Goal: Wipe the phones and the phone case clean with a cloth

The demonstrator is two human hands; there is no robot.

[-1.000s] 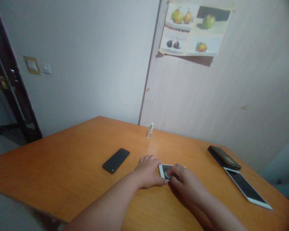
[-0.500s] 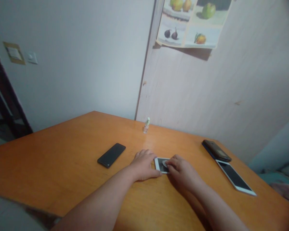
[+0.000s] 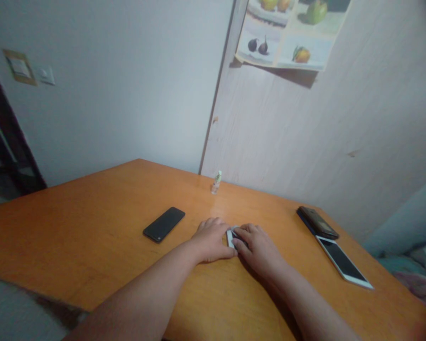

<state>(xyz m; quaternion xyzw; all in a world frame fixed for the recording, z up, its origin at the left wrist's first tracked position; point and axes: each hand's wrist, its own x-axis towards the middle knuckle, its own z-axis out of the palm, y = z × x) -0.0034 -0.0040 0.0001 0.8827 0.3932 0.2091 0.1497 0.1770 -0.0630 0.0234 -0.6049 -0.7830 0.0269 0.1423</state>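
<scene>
A white-framed phone (image 3: 230, 239) lies on the wooden table (image 3: 92, 237) between my two hands, its right part covered. My left hand (image 3: 212, 241) grips its left end, thumb on the near edge and fingers at the far edge. Over the dark screen, my right hand (image 3: 258, 247) has its fingers bent and presses down a small round whitish pad (image 3: 235, 228). Only a sliver of that pad shows, and its material is hard to make out.
A black phone (image 3: 164, 224) lies to the left. Toward the wall stands a small clear bottle (image 3: 216, 183). On the right, a dark brown wallet-like case (image 3: 318, 221) touches another white phone (image 3: 344, 262). A fruit-picture poster (image 3: 291, 35) hangs above.
My right hand has slid left across the screen with the pad, closer to my left hand, and now covers more of the phone. My left hand keeps its grip. The view has shifted slightly.
</scene>
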